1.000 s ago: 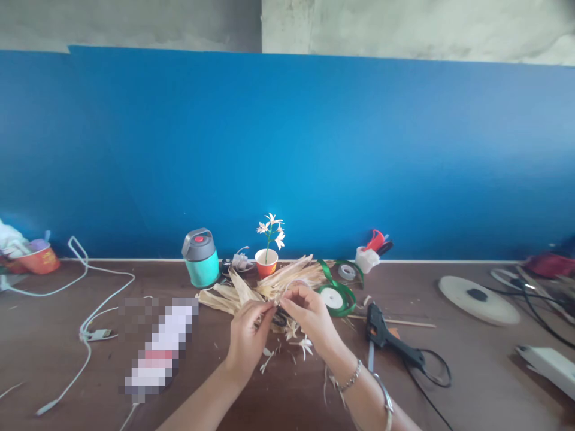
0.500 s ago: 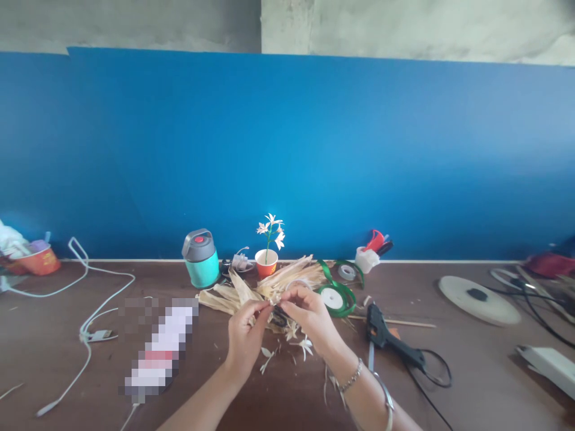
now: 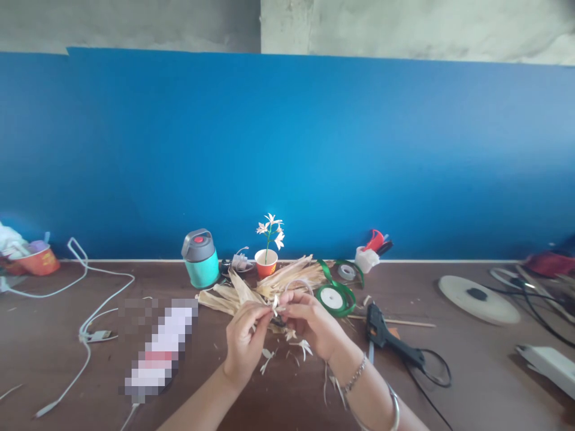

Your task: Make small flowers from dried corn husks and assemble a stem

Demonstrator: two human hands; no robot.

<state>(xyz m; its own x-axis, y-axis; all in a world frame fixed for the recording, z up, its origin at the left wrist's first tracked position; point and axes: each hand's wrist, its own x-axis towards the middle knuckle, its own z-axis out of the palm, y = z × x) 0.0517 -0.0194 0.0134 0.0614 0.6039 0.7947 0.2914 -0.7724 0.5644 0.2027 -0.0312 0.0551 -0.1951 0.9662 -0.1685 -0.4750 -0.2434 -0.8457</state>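
My left hand [image 3: 245, 340] and my right hand [image 3: 309, 320] meet above the brown table [image 3: 449, 383], fingertips pinched together on a small pale husk flower piece [image 3: 275, 305]. Just behind them lies a heap of dried corn husks [image 3: 265, 286]. Small finished husk flowers [image 3: 305, 346] and scraps lie on the table under my hands. A red paper cup [image 3: 266, 262] with a stem of white husk flowers stands behind the heap.
A teal flask [image 3: 200, 258] stands at the back. Green ribbon spool [image 3: 333, 297], tape roll [image 3: 347, 272], black glue gun [image 3: 389, 336] with cord lie right. White cables [image 3: 85, 311] run left. A round white lid [image 3: 478, 298] and a white box [image 3: 550, 365] sit far right.
Both hands have stayed in place, with the fingers shifting slightly; the small husk piece now stands up a little higher between the fingertips.
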